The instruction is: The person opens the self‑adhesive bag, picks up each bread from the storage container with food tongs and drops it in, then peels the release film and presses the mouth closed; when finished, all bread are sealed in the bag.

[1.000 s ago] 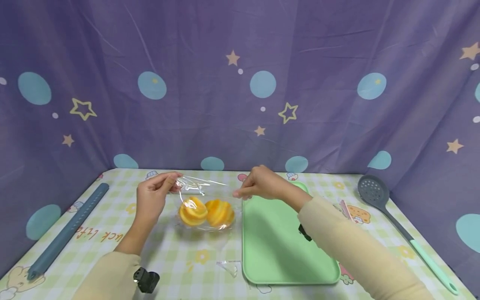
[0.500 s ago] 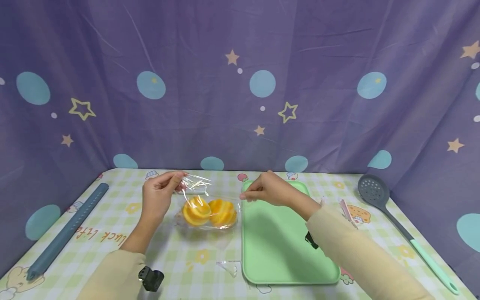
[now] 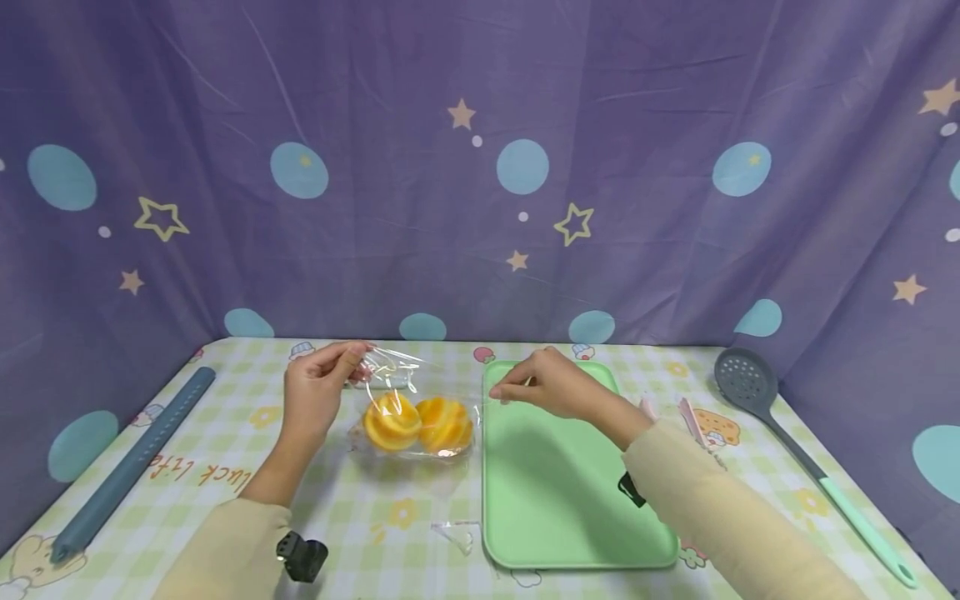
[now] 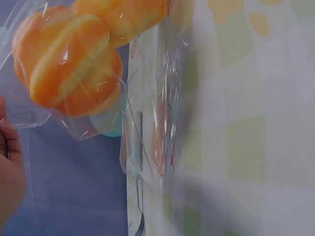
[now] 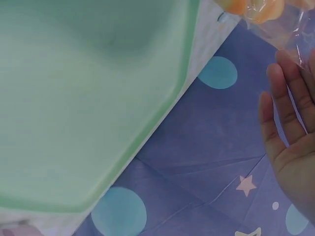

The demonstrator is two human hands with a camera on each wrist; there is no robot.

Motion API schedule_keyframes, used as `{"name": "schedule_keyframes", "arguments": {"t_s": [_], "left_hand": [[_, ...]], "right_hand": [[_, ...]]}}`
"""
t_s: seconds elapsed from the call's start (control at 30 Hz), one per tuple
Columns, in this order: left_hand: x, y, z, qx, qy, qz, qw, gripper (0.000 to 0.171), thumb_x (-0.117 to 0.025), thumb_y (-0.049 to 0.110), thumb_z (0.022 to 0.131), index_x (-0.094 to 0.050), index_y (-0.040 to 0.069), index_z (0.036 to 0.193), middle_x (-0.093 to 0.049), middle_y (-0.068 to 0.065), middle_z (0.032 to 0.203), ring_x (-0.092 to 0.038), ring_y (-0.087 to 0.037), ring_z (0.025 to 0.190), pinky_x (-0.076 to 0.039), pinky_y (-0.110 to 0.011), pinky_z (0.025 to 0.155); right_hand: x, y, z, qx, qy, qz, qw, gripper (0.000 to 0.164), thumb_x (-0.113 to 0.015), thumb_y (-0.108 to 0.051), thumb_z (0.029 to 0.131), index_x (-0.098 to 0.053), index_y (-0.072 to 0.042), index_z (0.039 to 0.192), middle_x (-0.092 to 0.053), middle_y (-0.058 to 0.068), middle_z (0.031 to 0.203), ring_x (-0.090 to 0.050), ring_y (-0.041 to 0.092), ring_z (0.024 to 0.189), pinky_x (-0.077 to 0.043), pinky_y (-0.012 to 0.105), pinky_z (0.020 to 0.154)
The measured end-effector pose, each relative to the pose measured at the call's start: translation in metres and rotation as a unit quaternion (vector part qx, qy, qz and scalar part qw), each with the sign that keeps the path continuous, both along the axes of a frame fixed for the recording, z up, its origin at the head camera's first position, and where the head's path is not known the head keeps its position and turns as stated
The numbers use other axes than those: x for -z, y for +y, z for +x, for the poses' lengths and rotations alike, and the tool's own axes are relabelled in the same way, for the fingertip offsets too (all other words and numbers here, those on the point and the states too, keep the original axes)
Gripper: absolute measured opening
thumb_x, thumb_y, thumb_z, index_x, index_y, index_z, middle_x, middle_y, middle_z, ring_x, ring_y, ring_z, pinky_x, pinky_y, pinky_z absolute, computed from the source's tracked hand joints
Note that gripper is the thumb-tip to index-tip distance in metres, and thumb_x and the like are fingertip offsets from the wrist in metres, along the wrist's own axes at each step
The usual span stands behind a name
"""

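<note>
A clear plastic bag [image 3: 382, 362] holds two ridged, yellow-orange bread rolls [image 3: 392, 422] side by side. My left hand [image 3: 313, 392] pinches the bag's upper left part between thumb and fingers, and the film is pulled into folds there. On the other side, my right hand [image 3: 551, 383] has thumb and forefinger together at the bag's right edge, over the green tray's left rim. The right wrist view shows this hand [image 5: 295, 123] with its other fingers extended beside the film. In the left wrist view the rolls [image 4: 69, 64] show through the bag.
The light green tray [image 3: 555, 492] lies right of the bag. A grey skimmer [image 3: 780, 433] with a mint handle lies far right, and a blue-grey rolled strip [image 3: 138, 458] far left. Pink-edged pieces [image 3: 693, 421] sit behind the right sleeve. A purple curtain [image 3: 480, 217] stands behind the table.
Both hands and the bag have shifted slightly to the right. My right hand has moved farther, from the bag's upper right corner to over the tray's edge.
</note>
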State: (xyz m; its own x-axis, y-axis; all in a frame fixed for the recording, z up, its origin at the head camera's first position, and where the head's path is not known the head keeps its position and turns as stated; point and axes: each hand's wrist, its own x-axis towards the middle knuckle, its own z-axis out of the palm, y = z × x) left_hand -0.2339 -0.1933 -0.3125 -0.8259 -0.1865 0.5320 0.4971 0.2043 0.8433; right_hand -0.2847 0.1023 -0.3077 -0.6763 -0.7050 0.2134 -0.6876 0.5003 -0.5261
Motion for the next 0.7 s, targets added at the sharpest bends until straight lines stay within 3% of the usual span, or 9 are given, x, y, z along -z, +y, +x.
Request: {"name": "schedule_keyframes", "arguments": {"t_s": [0.13,0.27,0.37,0.5,0.7], "left_hand": [[-0.001,-0.003,0.0,0.011,0.001,-0.008,0.9999,0.024,-0.059,0.008,0.088,-0.064,-0.014,0.093,-0.066,0.006,0.068,-0.061,-0.01,0.057,-0.051,-0.02,0.057],[0.001,-0.011,0.0,0.028,0.001,0.026,0.9993,0.026,-0.058,0.007,0.088,-0.061,-0.018,0.094,-0.066,0.002,0.069,-0.061,-0.011,0.056,-0.052,-0.021,0.058],[0.003,-0.018,0.001,0.04,0.003,0.064,0.9972,0.026,-0.057,0.004,0.088,-0.058,-0.022,0.095,-0.066,0.001,0.069,-0.061,-0.011,0.057,-0.053,-0.024,0.06],[0.006,-0.023,0.002,0.047,0.007,0.073,0.9962,0.026,-0.056,0.002,0.089,-0.057,-0.023,0.096,-0.065,-0.003,0.068,-0.061,-0.01,0.058,-0.053,-0.023,0.06],[0.012,-0.027,-0.004,0.053,0.005,0.073,0.9959,0.028,-0.057,0.006,0.089,-0.057,-0.021,0.097,-0.064,-0.008,0.068,-0.06,-0.011,0.058,-0.052,-0.021,0.058]], "right_hand": [[0.0,0.003,0.001,-0.002,0.051,0.006,0.999,0.012,-0.066,-0.033,0.081,-0.075,-0.024,0.079,-0.066,-0.016,0.071,-0.055,0.001,0.054,-0.046,0.021,0.052],[0.006,0.016,0.0,0.006,0.082,0.015,0.996,0.013,-0.066,-0.035,0.081,-0.075,-0.025,0.081,-0.067,-0.016,0.073,-0.057,-0.003,0.058,-0.047,0.02,0.053],[0.012,0.032,0.0,0.032,0.056,0.016,0.998,0.011,-0.066,-0.033,0.082,-0.074,-0.026,0.083,-0.068,-0.015,0.078,-0.059,-0.003,0.064,-0.048,0.021,0.056],[0.018,0.045,0.0,0.058,0.003,0.003,0.998,0.016,-0.064,-0.035,0.083,-0.073,-0.024,0.091,-0.067,-0.014,0.085,-0.061,0.0,0.072,-0.049,0.023,0.061],[0.023,0.033,0.011,0.061,-0.021,-0.034,0.997,0.036,-0.062,-0.044,0.082,-0.065,-0.023,0.111,-0.065,-0.013,0.094,-0.059,0.006,0.083,-0.05,0.024,0.065]]}}
